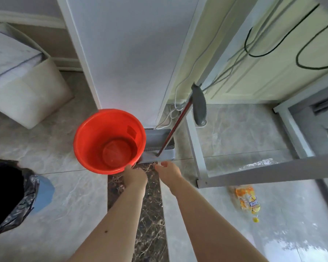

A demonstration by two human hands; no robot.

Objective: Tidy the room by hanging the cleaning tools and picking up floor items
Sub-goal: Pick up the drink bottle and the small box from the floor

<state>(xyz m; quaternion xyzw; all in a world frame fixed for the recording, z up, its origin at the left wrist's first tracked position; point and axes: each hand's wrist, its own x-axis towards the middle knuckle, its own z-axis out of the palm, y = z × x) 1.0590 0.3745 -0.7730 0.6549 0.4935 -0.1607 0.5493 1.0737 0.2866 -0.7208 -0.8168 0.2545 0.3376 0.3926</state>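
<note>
Both hands low over the floor by the red bucket and grey dustpan.

Left hand at bucket's near rim, fingers curled; what it grips, cannot tell. Right hand just short of dustpan's near edge, fingers bent down, holding nothing seen. Dustpan's red handle leans up toward white table frame. Orange bottle lies on tiles right, past the frame leg. Black-lined bin far left; open tile between.
</note>
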